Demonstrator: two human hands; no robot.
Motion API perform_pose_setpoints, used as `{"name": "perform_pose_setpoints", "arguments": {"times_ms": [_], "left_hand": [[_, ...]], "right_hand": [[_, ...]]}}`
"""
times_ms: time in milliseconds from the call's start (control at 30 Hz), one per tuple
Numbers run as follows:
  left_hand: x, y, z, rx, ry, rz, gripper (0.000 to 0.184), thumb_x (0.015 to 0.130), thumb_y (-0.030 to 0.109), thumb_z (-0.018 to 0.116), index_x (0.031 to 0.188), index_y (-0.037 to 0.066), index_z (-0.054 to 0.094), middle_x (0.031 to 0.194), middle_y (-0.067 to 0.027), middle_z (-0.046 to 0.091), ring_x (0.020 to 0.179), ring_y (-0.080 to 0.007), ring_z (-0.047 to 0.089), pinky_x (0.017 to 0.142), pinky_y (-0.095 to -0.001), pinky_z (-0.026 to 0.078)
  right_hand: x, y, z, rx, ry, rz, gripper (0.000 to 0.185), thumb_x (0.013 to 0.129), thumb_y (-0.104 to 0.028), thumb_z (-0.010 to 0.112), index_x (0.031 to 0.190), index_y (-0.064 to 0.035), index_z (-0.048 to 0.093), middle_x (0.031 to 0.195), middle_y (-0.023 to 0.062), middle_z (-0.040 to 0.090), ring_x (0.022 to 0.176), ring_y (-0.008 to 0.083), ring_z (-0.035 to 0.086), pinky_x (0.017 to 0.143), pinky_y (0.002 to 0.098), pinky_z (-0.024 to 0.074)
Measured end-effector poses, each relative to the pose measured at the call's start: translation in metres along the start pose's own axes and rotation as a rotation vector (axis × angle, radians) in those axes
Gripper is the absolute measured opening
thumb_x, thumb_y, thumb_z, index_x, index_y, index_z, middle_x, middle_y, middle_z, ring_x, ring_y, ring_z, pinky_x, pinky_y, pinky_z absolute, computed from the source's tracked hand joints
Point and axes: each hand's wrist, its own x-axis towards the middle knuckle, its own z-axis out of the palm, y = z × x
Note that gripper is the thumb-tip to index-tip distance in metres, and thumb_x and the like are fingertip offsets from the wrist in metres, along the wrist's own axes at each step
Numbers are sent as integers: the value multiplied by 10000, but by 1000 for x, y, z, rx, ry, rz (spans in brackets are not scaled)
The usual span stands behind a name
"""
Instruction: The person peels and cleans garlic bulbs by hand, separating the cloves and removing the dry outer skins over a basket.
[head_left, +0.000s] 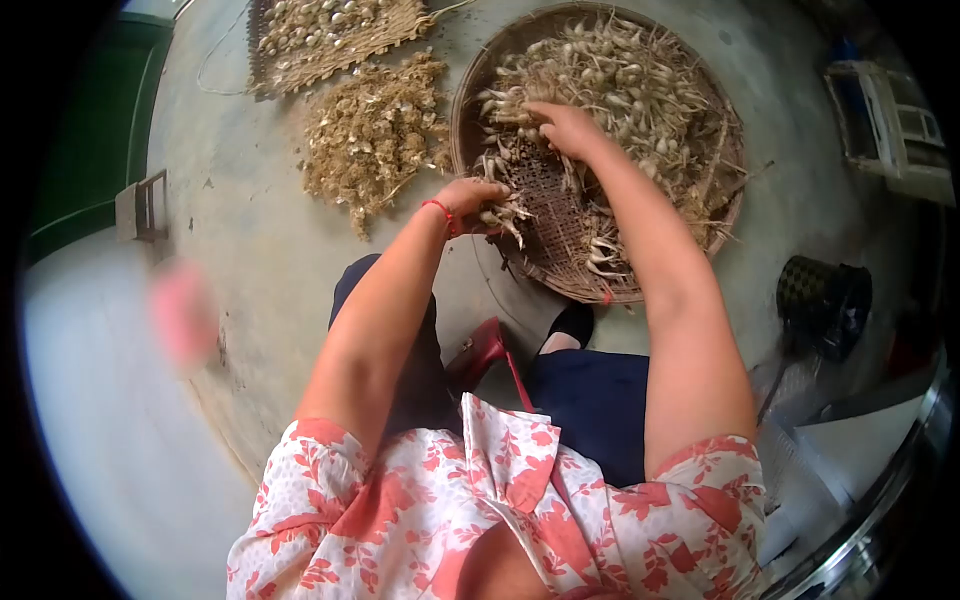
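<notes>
A round woven basket (553, 248) on the floor holds a heap of dried garlic bulbs (640, 95) with stalks and roots. At the basket's near left rim, my left hand (468, 203) is closed around a small bunch of garlic bulbs (510, 217). My right hand (568, 130) reaches over the basket into the left part of the heap. Its fingers are closed on some garlic there; the fingertips are partly hidden among roots. Bare weave shows between my two hands.
Dry brown peelings (370, 135) lie left of the basket. Behind them, a woven mat (345, 55) bears several pale bulbs. A dark bin (825, 300) with a black bag stands right, and a wooden frame (890, 130) beyond. My legs straddle a red stool (485, 350).
</notes>
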Motion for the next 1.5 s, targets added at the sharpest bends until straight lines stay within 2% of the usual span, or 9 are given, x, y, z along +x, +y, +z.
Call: {"name": "perform_pose_setpoints", "arguments": {"times_ms": [133, 200, 267, 500, 533, 667, 800, 1067, 1500], "left_hand": [[-9, -1, 20, 145, 74, 79, 183, 810, 184, 675, 933, 61, 620, 835, -70, 666, 648, -207, 660, 502, -363, 570], [0, -4, 28, 196, 57, 86, 169, 808, 174, 672, 919, 55, 625, 828, -68, 666, 655, -204, 658, 506, -367, 572], [-6, -7, 48, 245, 52, 170, 150, 797, 139, 670, 899, 33, 640, 781, -63, 667, 640, -176, 647, 515, -330, 561], [38, -58, 79, 1123, 228, 540, 472, 669, 306, 754, 1073, 88, 646, 1097, -145, 616, 982, -250, 611, 824, -360, 497], [34, -60, 84, 1363, 228, 434, 603, 662, 414, 731, 1193, 172, 581, 1306, -112, 471, 1216, -301, 423, 979, -417, 383], [16, -62, 85, 1549, 412, 559, 688, 659, 453, 716, 1263, 188, 518, 1328, -106, 454, 1255, -311, 361, 1014, -438, 335], [-6, -26, 98, 165, -251, 216, 479, 901, 256, 566, 1311, 81, 394, 1139, -69, 557, 885, -190, 616, 731, -343, 534], [-16, -11, 75, 185, -402, 495, 464, 894, -40, 453, 1343, 23, 355, 1078, -108, 574, 818, -195, 643, 704, -292, 529], [-43, 2, 60, 40, -203, 387, 314, 932, 185, 468, 1234, 103, 489, 877, -73, 632, 551, -98, 479, 500, -238, 428]], "right_hand": [[-37, -25, -69, 620, -176, 294, 456, 860, -142, 532, 1309, -156, 451, 1017, 119, 618, 754, 179, 603, 648, 327, 516], [-66, -29, -72, 400, -487, 353, 316, 859, -84, 548, 1172, -53, 520, 890, 113, 624, 713, 156, 600, 536, 298, 500], [-104, -24, -32, -140, -840, 147, 320, 845, -209, 590, 1095, -16, 536, 1035, 146, 635, 864, 224, 628, 773, 400, 508], [-213, -29, 33, -527, -373, 142, 262, 779, -191, 611, 997, -47, 582, 1027, 110, 644, 900, 311, 621, 796, 427, 463], [-213, -24, 28, -301, -288, 164, 246, 781, -190, 598, 982, -49, 589, 982, 129, 645, 880, 298, 624, 778, 424, 467], [-199, -22, 16, 539, 21, 428, 219, 790, -114, 622, 1000, -51, 616, 807, 90, 636, 733, 182, 600, 672, 321, 469], [-179, -32, -2, 966, 70, 414, 238, 801, -65, 621, 1036, -31, 604, 774, 22, 600, 717, 79, 534, 643, 240, 446], [-157, -54, -55, 908, 37, 329, 204, 865, -71, 539, 1031, 16, 618, 729, 16, 613, 574, 78, 540, 519, 218, 440], [-141, -69, -75, 1232, 44, 597, 145, 929, -100, 473, 1016, -12, 547, 671, 17, 560, 506, 60, 510, 451, 189, 441]]}}
